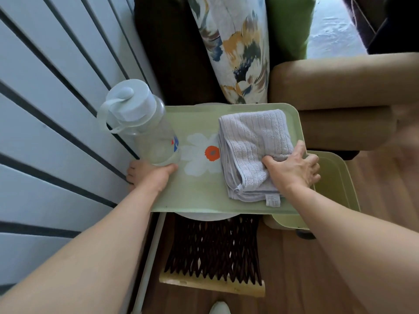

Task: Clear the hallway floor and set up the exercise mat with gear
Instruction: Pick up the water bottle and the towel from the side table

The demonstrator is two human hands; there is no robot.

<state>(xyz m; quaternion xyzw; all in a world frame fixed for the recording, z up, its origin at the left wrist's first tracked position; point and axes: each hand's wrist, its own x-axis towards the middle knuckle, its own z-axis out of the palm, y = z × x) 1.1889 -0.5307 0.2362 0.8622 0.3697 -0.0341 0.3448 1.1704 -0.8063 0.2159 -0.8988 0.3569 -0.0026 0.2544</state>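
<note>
Presently at gear-gathering stage. Green tray [199, 196] atop dark wicker stand [213, 248], gripped at both side edges: left hand [147, 175] wrapped over rim, thumb against water bottle [145, 130]; right hand [294, 171] spread, thumb pinning folded grey towel [254, 150]. Mat not visible; floor clearing and setup judged pending.

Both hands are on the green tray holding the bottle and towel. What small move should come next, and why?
Probably a slow, level lift of the tray. The left hand grips its left edge by the water bottle; the right hand grips the right edge, thumb on the folded towel. The tall bottle stands unsecured and could tip if the tray tilts.
</note>
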